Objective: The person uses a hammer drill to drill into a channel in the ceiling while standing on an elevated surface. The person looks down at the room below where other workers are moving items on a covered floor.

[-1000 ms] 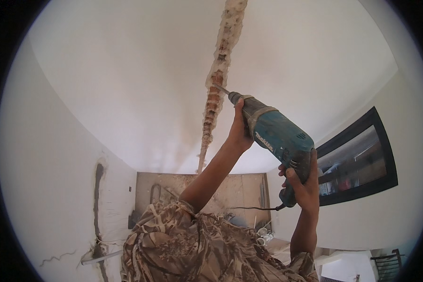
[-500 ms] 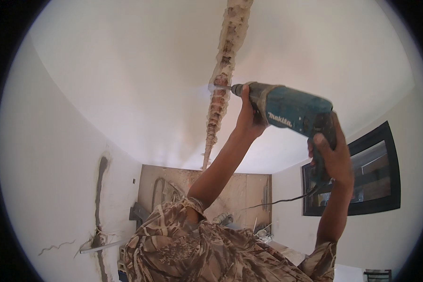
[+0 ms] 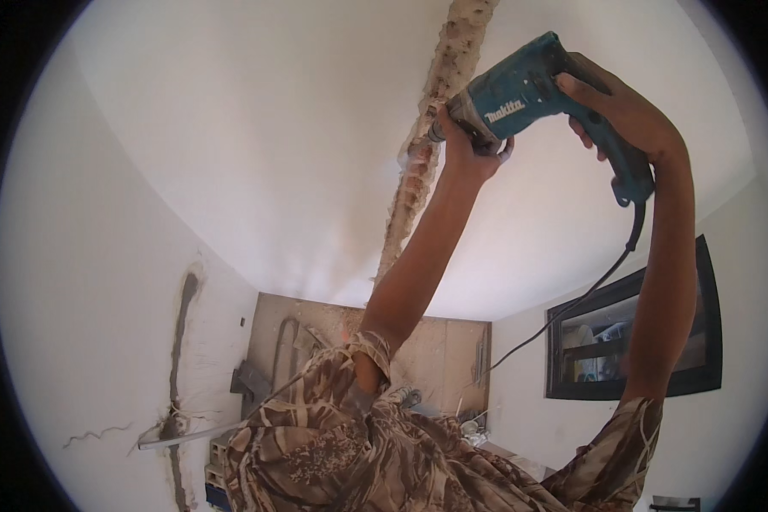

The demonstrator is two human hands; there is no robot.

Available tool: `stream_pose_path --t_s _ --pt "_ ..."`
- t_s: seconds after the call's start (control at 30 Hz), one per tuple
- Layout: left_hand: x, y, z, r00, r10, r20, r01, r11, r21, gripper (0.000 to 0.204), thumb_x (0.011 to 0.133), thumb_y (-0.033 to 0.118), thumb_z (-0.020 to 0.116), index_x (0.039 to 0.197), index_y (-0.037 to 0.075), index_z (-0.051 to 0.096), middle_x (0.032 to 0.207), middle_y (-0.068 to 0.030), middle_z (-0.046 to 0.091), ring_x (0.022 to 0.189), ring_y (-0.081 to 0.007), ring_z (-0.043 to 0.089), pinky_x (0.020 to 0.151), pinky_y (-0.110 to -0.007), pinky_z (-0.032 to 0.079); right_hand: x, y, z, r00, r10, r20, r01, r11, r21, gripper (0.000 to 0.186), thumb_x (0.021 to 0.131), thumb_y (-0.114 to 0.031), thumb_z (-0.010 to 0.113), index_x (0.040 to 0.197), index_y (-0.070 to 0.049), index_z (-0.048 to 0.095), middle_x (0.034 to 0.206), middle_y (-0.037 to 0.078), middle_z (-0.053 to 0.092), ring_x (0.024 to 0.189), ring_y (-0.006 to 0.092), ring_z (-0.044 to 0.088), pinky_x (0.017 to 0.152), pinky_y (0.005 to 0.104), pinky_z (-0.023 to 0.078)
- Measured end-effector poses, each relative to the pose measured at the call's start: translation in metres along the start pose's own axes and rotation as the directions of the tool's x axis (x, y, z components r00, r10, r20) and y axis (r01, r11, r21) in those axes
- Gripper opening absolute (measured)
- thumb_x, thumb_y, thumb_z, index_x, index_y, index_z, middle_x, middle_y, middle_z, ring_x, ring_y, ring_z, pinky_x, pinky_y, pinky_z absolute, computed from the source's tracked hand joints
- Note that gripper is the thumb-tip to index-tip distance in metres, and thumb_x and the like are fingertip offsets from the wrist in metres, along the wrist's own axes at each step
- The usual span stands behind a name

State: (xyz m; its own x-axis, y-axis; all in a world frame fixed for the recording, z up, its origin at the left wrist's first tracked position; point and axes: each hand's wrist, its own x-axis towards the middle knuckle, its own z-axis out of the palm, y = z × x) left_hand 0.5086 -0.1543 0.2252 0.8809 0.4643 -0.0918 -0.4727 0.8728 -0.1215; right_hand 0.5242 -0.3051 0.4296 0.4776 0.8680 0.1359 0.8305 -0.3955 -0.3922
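A teal hammer drill is held up against a white wall, its nose at a rough groove that bares reddish brick. My left hand grips the front of the drill near the chuck, fingers wrapped round from below. Around the rear handle is my right hand, with its thumb along the back of the body. The bit is not distinguishable; the chuck end sits close to the groove's edge. From the handle's base a dark power cord hangs down toward the floor.
Another groove runs down the left wall, with loose wires and a pale strip jutting out beside it. A dark-framed window is at right. Below lies a brown floor with a hose-like loop and assorted items.
The drill has moved up along the groove, and its rear has swung upward. Both hands keep hold of it; my right arm is raised higher and the cord hangs longer in view.
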Motion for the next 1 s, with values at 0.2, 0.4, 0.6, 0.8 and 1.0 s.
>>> stream_pose_path --t_s 0.2,0.4,0.6,0.8,1.0 --pt "0.014 0.002 -0.020 0.999 -0.024 0.041 0.023 0.999 0.024 0.078 0.086 0.077 0.044 0.138 0.018 0.045 0.133 -0.0072 0.050 0.125 -0.0224 0.047 0.105 -0.048 0.040 -0.004 0.024 0.011 0.994 -0.052 0.093 0.037 0.988 0.152 0.065 0.081 -0.051 0.071 0.131 -0.015 0.049 0.085 0.005 0.065 0.071 0.0120 0.063 0.052 0.0263 0.051" --pt "-0.028 -0.027 -0.115 0.956 -0.060 0.286 -0.015 0.967 0.254 0.075 0.093 0.072 0.031 0.133 0.012 0.050 0.137 -0.0121 0.053 0.130 -0.0296 0.048 0.108 -0.048 0.040 -0.131 0.066 0.117 0.993 0.104 -0.053 -0.076 0.919 0.387 0.078 0.079 -0.012 0.076 0.145 -0.010 0.033 0.104 0.013 0.065 0.072 0.0173 0.063 0.057 0.0335 0.053" --pt "-0.061 -0.045 -0.132 0.953 -0.159 0.256 0.044 0.914 0.404 0.089 0.086 0.081 0.036 0.134 0.008 0.048 0.132 -0.0130 0.055 0.126 -0.0290 0.051 0.108 -0.047 0.041 -0.191 0.061 0.133 0.975 0.169 -0.146 -0.089 0.895 0.437 0.075 0.081 -0.013 0.072 0.145 -0.008 0.032 0.105 0.017 0.064 0.070 0.0195 0.064 0.059 0.0325 0.054" --pt "-0.053 -0.039 -0.096 0.915 -0.173 0.363 0.023 0.924 0.382 0.082 0.091 0.076 0.030 0.132 0.009 0.051 0.132 -0.0114 0.056 0.125 -0.0269 0.051 0.107 -0.045 0.042 -0.174 0.043 0.105 0.973 0.160 -0.164 -0.084 0.914 0.396 0.075 0.082 -0.015 0.072 0.145 -0.010 0.032 0.101 0.015 0.064 0.072 0.0188 0.064 0.055 0.0322 0.054" --pt "-0.029 -0.008 -0.068 0.945 -0.140 0.297 0.046 0.952 0.301 0.066 0.098 0.062 0.027 0.130 0.011 0.053 0.130 -0.0080 0.057 0.123 -0.0240 0.052 0.104 -0.042 0.044 -0.118 0.015 0.094 0.989 0.105 -0.104 -0.061 0.931 0.360 0.069 0.084 -0.015 0.069 0.143 -0.011 0.035 0.096 0.011 0.064 0.068 0.0165 0.062 0.052 0.0298 0.054"
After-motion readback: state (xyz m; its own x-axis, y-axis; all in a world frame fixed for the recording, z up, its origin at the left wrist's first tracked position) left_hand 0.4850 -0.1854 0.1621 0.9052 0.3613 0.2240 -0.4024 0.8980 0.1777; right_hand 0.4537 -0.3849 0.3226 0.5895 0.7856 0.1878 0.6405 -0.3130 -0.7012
